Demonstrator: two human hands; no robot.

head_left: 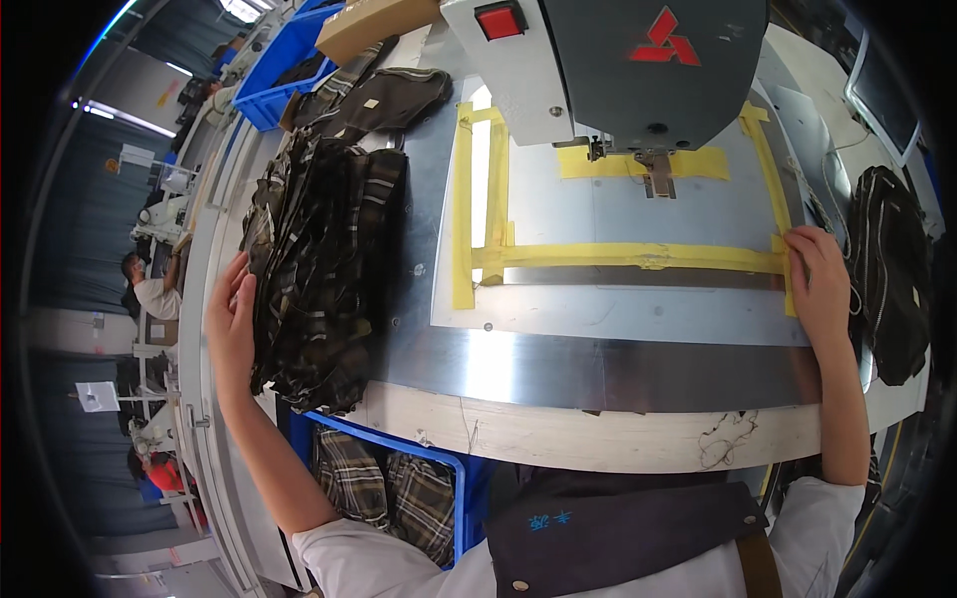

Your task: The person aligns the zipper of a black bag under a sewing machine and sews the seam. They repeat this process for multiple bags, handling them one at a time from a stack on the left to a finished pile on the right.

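Observation:
My left hand (231, 317) lies against the left side of a tall pile of dark plaid fabric pieces (324, 269); its fingers are stretched out, with no piece visibly gripped. My right hand (821, 279) rests at the right edge of a metal plate (618, 305), its fingertips by the yellow tape (638, 256), holding nothing that I can see. The tape forms a frame on the plate. Over the plate's far side hangs the grey and white head of a sewing machine (658, 90), with its presser foot (658, 177) above the plate.
Right of the plate lies a dark fabric bundle with light edging (887, 274). Blue crates stand at the far left (261, 95) and below the table's front edge (462, 498), the nearer holding plaid pieces. A cardboard box (374, 25) sits behind; people work at machines farther left.

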